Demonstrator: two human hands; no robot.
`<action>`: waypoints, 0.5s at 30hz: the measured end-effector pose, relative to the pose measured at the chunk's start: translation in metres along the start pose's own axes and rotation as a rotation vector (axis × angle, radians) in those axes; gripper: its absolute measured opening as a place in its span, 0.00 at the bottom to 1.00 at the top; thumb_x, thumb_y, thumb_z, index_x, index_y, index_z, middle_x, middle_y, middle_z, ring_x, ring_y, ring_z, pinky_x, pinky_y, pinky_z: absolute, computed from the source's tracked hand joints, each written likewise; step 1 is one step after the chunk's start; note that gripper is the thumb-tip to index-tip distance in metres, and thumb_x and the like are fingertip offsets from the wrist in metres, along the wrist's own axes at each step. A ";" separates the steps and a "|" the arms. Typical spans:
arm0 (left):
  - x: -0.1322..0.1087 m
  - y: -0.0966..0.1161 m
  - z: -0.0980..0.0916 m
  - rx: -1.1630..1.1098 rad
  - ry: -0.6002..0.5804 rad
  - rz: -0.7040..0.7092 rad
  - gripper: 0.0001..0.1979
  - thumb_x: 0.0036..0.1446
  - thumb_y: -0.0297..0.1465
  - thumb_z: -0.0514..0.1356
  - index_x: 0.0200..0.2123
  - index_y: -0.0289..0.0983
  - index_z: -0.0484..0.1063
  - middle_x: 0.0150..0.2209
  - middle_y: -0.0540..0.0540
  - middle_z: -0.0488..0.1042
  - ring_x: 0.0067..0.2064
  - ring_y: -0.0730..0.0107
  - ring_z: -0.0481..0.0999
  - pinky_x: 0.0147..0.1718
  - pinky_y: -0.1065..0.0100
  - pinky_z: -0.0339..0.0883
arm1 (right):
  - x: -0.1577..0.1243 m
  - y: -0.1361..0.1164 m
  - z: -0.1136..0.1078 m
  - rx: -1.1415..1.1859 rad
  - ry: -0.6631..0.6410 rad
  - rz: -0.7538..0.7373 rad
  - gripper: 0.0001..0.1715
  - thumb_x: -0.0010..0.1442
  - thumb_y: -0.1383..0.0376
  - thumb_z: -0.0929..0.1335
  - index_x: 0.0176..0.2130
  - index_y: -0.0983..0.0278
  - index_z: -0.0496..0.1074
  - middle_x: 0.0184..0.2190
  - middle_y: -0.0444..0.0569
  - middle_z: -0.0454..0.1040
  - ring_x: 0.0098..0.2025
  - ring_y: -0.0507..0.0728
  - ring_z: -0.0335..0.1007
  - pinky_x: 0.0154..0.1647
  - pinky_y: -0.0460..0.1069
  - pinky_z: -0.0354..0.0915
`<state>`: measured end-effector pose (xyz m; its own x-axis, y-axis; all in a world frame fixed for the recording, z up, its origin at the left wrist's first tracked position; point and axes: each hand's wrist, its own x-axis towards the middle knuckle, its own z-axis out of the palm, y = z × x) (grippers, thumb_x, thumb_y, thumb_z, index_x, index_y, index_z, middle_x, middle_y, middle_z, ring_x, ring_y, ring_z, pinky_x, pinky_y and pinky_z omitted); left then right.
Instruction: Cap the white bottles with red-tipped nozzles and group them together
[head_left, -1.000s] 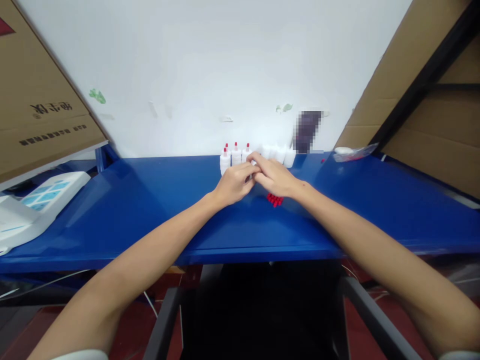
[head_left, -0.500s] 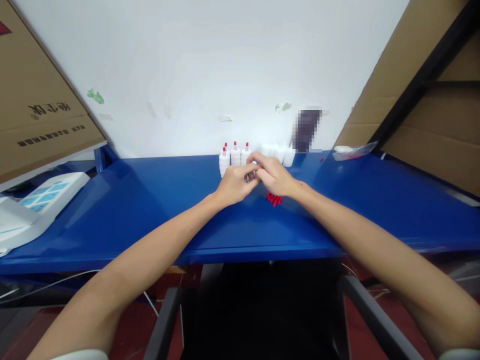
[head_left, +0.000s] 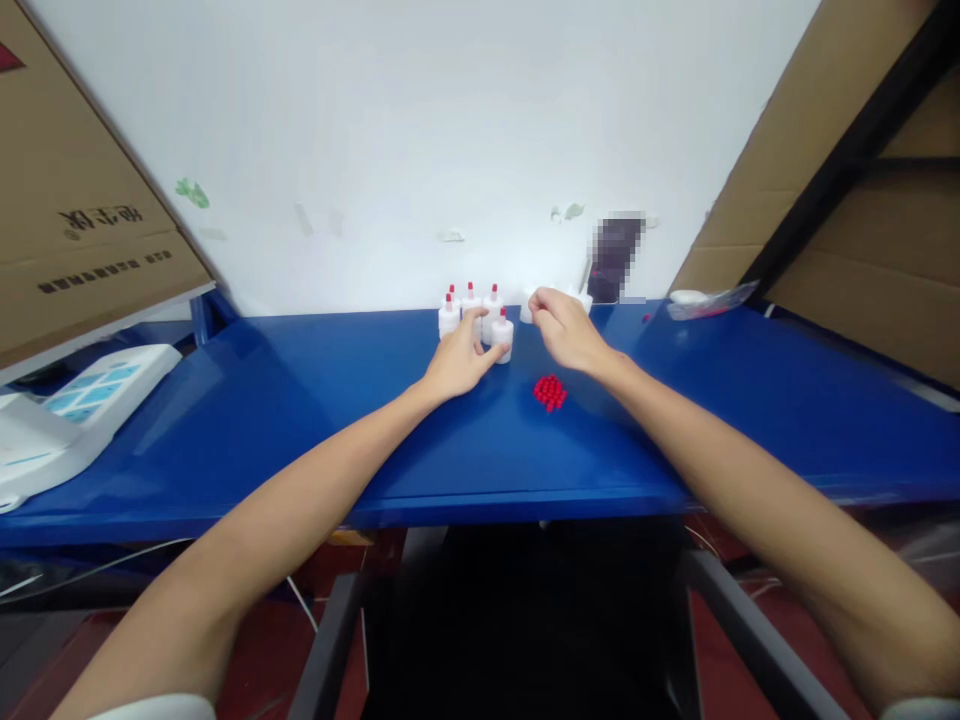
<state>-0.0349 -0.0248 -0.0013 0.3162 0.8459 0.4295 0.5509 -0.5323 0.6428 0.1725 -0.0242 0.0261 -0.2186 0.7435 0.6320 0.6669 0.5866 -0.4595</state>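
Observation:
My left hand (head_left: 456, 364) rests on the blue table (head_left: 300, 420), its fingertips pinched on a small white bottle with a red cap (head_left: 502, 336). That bottle stands just in front of three other capped white bottles (head_left: 470, 306) near the wall. My right hand (head_left: 568, 332) is further back, with its fingers curled on one of the uncapped white bottles (head_left: 529, 303) at the wall. A small heap of loose red caps (head_left: 550, 392) lies on the table below my right wrist, touched by neither hand.
A white electronic scale (head_left: 67, 415) sits at the table's left end under a slanted cardboard box (head_left: 82, 230). Cardboard sheets and a dark frame (head_left: 862, 190) stand at the right. A clear plastic bag (head_left: 705, 302) lies at the back right. A dark object (head_left: 615, 258) leans on the wall.
My hands were joined over one bottle; they have now parted. The left has set the capped bottle beside the others, and the right has moved back to the uncapped bottles.

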 end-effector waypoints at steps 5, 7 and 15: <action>0.000 -0.002 0.002 -0.066 -0.135 -0.044 0.27 0.66 0.40 0.61 0.64 0.38 0.63 0.23 0.54 0.73 0.29 0.63 0.78 0.37 0.64 0.68 | 0.004 0.008 0.003 -0.064 0.120 -0.038 0.10 0.58 0.68 0.59 0.27 0.58 0.65 0.34 0.54 0.73 0.42 0.64 0.68 0.49 0.60 0.63; 0.001 -0.001 0.003 -0.087 -0.140 -0.038 0.22 0.67 0.39 0.60 0.60 0.38 0.65 0.21 0.56 0.71 0.27 0.65 0.76 0.36 0.65 0.67 | 0.004 0.005 0.001 -0.058 0.158 -0.059 0.13 0.59 0.69 0.60 0.28 0.58 0.70 0.37 0.54 0.75 0.45 0.65 0.69 0.52 0.61 0.63; -0.002 0.006 0.007 -0.156 -0.176 0.054 0.17 0.63 0.39 0.63 0.50 0.39 0.66 0.19 0.59 0.66 0.22 0.72 0.68 0.30 0.68 0.60 | -0.002 -0.016 0.003 0.155 0.130 -0.157 0.19 0.70 0.62 0.59 0.48 0.60 0.77 0.49 0.54 0.80 0.53 0.64 0.73 0.57 0.60 0.66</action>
<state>-0.0267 -0.0292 -0.0027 0.4792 0.8015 0.3576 0.4081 -0.5642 0.7177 0.1599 -0.0337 0.0301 -0.2107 0.5982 0.7731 0.5130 0.7409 -0.4335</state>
